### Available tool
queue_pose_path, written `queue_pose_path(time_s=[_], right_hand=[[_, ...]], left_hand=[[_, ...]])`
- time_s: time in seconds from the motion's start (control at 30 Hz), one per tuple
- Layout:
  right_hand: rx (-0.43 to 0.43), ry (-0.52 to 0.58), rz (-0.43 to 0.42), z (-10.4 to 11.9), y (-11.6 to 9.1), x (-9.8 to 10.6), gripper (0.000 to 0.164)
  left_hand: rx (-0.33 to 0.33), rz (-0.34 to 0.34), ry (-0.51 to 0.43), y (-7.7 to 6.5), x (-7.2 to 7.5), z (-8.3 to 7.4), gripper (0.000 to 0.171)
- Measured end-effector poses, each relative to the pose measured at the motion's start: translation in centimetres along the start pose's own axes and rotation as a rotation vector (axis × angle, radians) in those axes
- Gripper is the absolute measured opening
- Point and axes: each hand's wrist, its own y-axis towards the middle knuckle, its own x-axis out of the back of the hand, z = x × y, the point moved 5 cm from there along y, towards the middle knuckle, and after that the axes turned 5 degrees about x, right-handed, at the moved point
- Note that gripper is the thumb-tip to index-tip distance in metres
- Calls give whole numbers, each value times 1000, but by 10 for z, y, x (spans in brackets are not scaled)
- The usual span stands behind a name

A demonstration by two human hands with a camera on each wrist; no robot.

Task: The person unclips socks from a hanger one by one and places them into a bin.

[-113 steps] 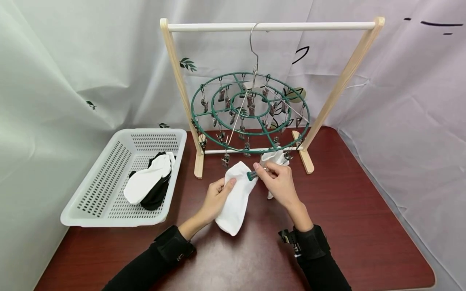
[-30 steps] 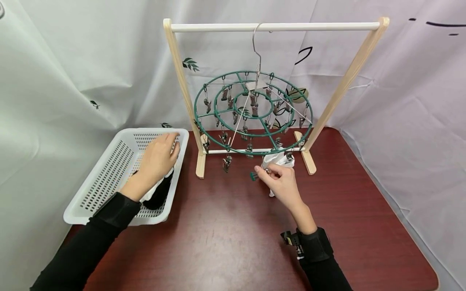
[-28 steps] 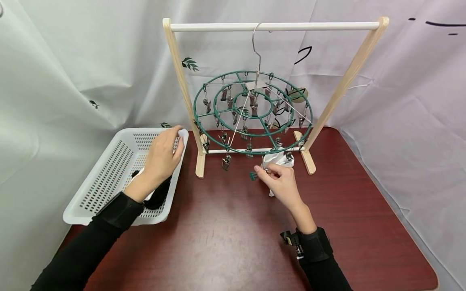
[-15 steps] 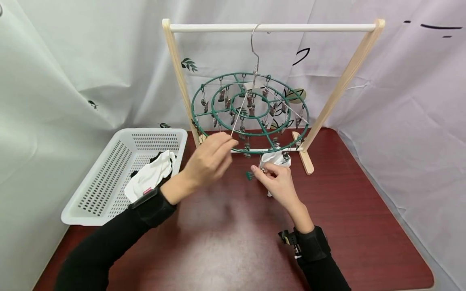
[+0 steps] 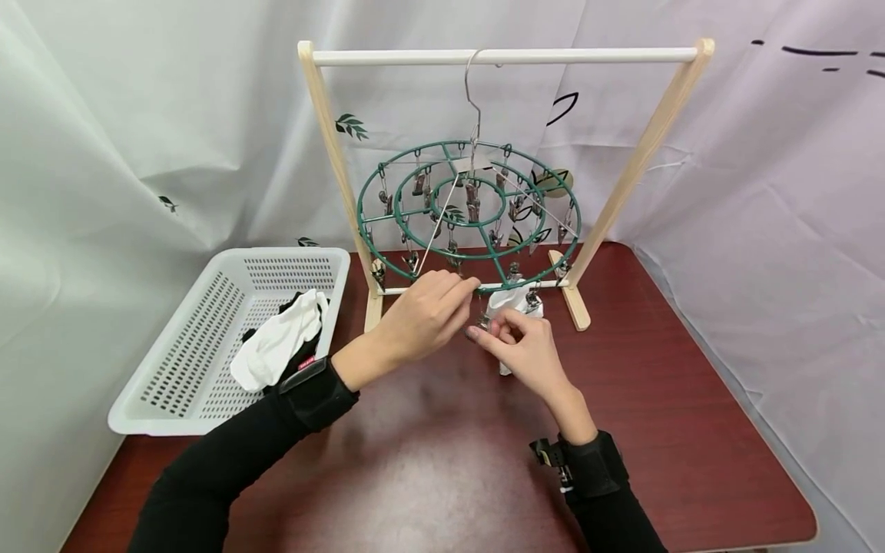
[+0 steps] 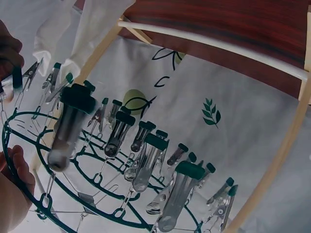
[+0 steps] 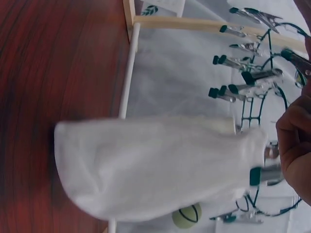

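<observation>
In the head view my left hand [image 5: 429, 315] is at the front rim of the round green sock hanger [image 5: 499, 269], fingers bent over the rim; the thumb is hidden. The left wrist view shows the rim crossing those fingers. Just right of it, my right hand [image 5: 525, 349] pinches a small metal clip [image 5: 482, 322] that hangs from the rim. Behind the right hand a white sock [image 5: 512, 299] hangs in clips; the right wrist view shows this white sock [image 7: 155, 167] hanging full length, blurred.
A white perforated basket [image 5: 173, 338] on the left holds a white sock [image 5: 276, 342] on top of black fabric. The wooden stand [image 5: 622, 184] bears the hanger from its top bar. Several other clips dangle from the rings. The dark red table [image 5: 664, 430] lies below.
My left hand has let go of a white sock, passed over the basket and moved right to the hanger's rim. The right hand keeps pinching a clip in nearly the same place.
</observation>
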Motion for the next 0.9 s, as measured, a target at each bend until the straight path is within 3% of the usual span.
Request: queue_pose_path(time_s=[0.2, 0.27, 0.37, 0.5, 0.67, 0.9], right_hand=[[22, -34, -228, -7, 1, 33, 21], [-4, -70, -260, -13, 2, 41, 25], [-45, -112, -200, -20, 2, 42, 31], [-40, -126, -118, -21, 1, 35, 17], [-15, -107, -117, -17, -2, 27, 11], [23, -78, -64, -11, -1, 14, 11]], left_hand=[[33, -20, -41, -5, 4, 7, 19], [35, -27, -49, -6, 5, 8, 19], [36, -43, -62, -7, 7, 10, 19], [41, -75, -71, -6, 10, 13, 18], [55, -110, -46, -5, 12, 18, 17], [56, -107, 23, 1, 11, 18, 18]])
